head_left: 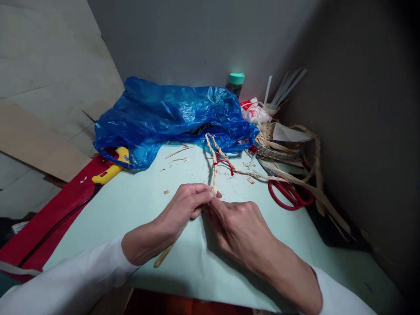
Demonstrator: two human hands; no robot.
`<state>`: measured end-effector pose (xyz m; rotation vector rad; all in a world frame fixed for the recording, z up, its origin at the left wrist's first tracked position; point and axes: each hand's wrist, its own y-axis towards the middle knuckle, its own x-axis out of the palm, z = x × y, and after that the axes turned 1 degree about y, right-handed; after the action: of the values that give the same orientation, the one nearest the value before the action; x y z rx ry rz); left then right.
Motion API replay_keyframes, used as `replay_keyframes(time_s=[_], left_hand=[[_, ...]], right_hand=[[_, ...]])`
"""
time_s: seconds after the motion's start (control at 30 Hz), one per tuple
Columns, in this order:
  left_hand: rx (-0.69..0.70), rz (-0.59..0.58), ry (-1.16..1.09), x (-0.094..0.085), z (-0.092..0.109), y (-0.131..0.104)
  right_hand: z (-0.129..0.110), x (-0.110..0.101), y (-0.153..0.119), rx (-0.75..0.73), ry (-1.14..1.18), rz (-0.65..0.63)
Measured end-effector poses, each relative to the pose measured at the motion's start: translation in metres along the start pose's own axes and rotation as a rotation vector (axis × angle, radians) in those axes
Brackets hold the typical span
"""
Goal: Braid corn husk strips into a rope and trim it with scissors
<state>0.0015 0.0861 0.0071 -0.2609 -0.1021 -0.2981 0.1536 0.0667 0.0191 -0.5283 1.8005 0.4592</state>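
"How are the arms set?"
"The left forearm slants in over the counter's near left corner; the right forearm crosses the near edge, toward its right end."
"And each grip?"
"The left grip pinches, thumb uppermost. The right grip curls against it, knuckles up, its fingertips partly hidden."

- plain gray wall right behind the table, pale mint top pushed up into the corner
- right-hand wall is super dark, basically all shadow
- light tile floor on the left, seams showing, with a flat brown cardboard sheet lying there
- lighting's pretty dim and cool
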Motion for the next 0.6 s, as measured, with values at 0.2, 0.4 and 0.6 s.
replay_keyframes(time_s=[0.2, 0.4, 0.6], left_hand=[[-0.031, -0.009, 0.064, 0.0, 0.005, -0.001], [-0.027, -0.034, 0.065, 0.002, 0.008, 0.0], [-0.032, -0.082, 0.114, 0.002, 0.015, -0.003]], right_hand=[[0.014, -0.022, 0.001, 0.115, 0.276, 0.24], [0.022, -0.013, 0.009, 0.187, 0.694, 0.012], [0.022, -0.002, 0.011, 0.208, 0.806, -0.01]])
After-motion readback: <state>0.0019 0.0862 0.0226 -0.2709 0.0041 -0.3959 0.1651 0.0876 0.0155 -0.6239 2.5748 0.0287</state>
